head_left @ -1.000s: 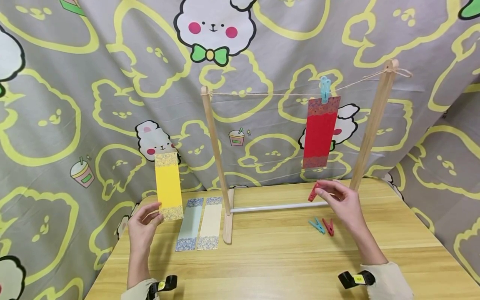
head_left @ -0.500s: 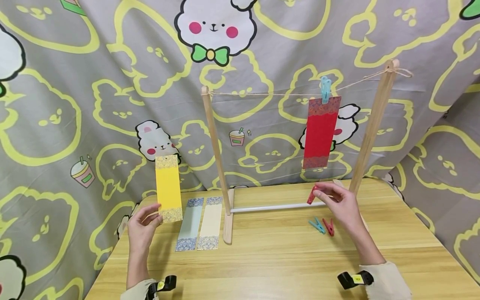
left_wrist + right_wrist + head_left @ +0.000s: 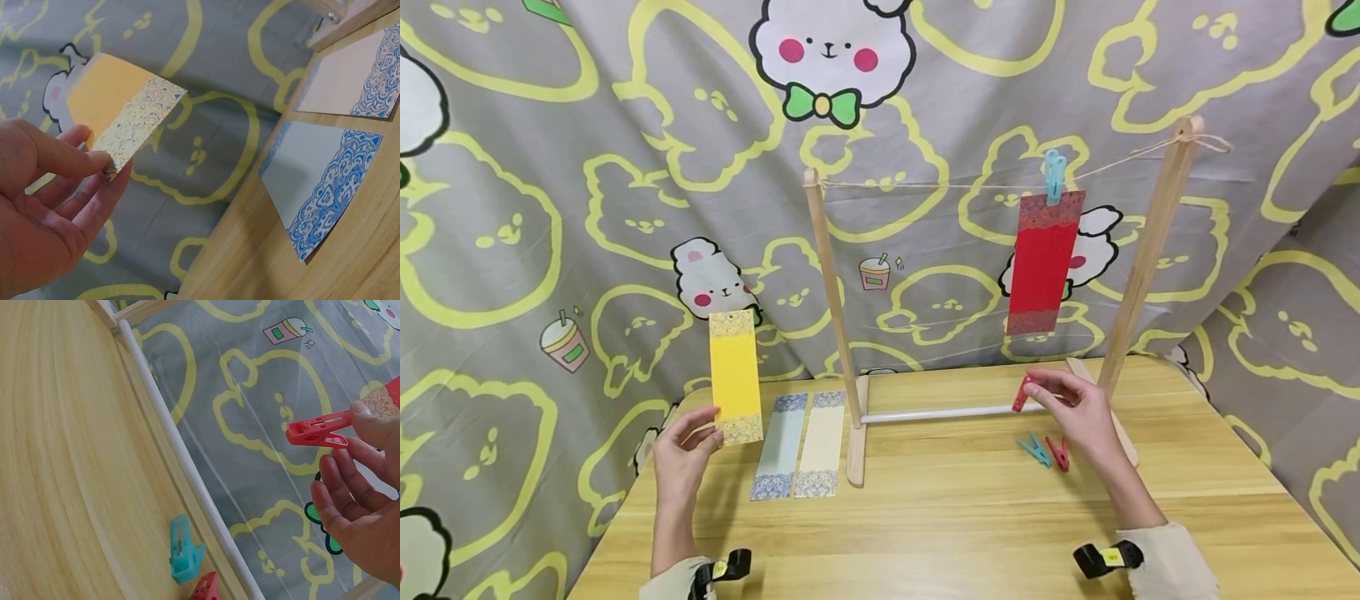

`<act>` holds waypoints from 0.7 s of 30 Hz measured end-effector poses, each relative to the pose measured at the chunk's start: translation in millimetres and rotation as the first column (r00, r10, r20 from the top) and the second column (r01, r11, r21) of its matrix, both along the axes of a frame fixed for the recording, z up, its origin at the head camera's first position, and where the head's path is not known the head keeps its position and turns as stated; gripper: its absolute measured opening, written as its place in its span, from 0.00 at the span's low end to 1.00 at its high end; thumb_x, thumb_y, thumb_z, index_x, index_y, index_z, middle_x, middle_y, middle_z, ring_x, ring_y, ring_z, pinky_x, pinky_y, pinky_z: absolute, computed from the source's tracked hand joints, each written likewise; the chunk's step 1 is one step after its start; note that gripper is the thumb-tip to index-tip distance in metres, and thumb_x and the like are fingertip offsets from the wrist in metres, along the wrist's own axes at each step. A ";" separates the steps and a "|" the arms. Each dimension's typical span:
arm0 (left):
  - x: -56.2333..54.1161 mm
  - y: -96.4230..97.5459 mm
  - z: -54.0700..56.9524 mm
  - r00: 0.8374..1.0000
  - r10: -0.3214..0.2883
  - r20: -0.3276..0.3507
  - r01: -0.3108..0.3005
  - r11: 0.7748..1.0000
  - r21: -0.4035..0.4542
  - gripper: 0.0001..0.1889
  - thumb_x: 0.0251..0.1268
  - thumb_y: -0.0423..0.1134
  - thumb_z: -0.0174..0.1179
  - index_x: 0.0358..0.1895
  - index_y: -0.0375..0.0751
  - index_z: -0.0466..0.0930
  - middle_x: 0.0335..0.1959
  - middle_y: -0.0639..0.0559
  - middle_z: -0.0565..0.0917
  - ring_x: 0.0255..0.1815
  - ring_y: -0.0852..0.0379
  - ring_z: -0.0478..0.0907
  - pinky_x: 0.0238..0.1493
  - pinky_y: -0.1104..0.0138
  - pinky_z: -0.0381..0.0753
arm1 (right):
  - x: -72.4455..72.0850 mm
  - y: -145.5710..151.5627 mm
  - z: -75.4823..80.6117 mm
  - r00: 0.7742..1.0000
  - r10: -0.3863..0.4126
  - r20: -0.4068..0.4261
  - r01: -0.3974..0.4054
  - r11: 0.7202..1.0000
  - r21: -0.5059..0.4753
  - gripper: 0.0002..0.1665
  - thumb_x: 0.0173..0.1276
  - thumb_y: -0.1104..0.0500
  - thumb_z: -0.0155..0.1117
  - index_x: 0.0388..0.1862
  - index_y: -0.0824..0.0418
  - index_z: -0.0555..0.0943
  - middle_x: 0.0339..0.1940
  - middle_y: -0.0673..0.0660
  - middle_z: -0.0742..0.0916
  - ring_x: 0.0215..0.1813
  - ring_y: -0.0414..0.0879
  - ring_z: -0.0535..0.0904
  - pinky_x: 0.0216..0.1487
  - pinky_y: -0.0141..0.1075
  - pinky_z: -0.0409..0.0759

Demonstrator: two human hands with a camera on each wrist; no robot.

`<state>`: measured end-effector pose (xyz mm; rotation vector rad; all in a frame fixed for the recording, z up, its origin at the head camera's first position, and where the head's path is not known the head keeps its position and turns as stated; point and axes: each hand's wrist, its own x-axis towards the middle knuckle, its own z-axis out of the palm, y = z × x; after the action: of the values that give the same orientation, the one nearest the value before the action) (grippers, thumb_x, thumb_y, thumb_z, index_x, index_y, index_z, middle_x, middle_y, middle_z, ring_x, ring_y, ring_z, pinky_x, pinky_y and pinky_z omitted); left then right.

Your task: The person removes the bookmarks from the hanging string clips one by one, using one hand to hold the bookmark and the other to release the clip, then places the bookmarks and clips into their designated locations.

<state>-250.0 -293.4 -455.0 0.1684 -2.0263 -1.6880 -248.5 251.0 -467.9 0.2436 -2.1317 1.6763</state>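
Note:
My left hand pinches a yellow paper bookmark with patterned ends by its lower left corner, holding it up above the table's left side. In the left wrist view, the thumb and fingers grip the corner of its lace-patterned end. My right hand pinches a red clothespin between thumb and fingers; the right wrist view shows the same red clothespin by its handle ends. Above the right hand, a red bookmark hangs from a string, clipped by a light blue clothespin.
A wooden frame with a white crossbar stands on the table. Left of it lie a pale blue bookmark and a cream bookmark. A blue clothespin and another red clothespin lie near the right hand. Behind hangs a patterned curtain.
The yellow bookmark has dipped slightly in my left hand. My right hand has shifted a little left and down, and the red clothespin in it has turned to point more steeply downward.

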 end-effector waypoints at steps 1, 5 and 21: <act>0.0 -0.3 -0.1 1.000 -0.001 0.004 0.001 1.000 -0.002 0.19 0.57 0.11 0.61 0.53 0.21 0.81 0.42 0.58 0.87 0.37 0.65 0.85 0.38 0.76 0.85 | 0.0 -0.4 -0.4 1.000 -0.001 0.003 0.001 1.000 0.001 0.17 0.71 0.64 0.70 0.56 0.71 0.84 0.44 0.55 0.89 0.43 0.34 0.84 0.46 0.22 0.82; 0.3 -1.1 -0.3 1.000 -0.012 0.028 0.012 1.000 -0.003 0.20 0.58 0.11 0.62 0.54 0.21 0.81 0.41 0.58 0.87 0.37 0.65 0.85 0.39 0.76 0.84 | -1.0 -0.6 -3.2 1.000 0.009 0.004 -0.009 1.000 -0.005 0.17 0.71 0.64 0.70 0.55 0.71 0.84 0.45 0.54 0.89 0.44 0.35 0.84 0.46 0.23 0.82; -2.0 -4.2 -7.4 0.996 -0.023 0.090 0.023 1.000 0.004 0.21 0.59 0.11 0.61 0.56 0.22 0.80 0.40 0.60 0.87 0.36 0.66 0.84 0.38 0.75 0.85 | -5.4 -0.1 -13.7 0.999 0.020 0.028 -0.020 1.000 0.019 0.17 0.72 0.63 0.69 0.56 0.70 0.84 0.46 0.59 0.89 0.44 0.34 0.84 0.47 0.22 0.82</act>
<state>-252.0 -297.6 -462.4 0.2266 -2.0989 -1.7257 -253.9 250.9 -481.6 0.2500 -2.1731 1.6805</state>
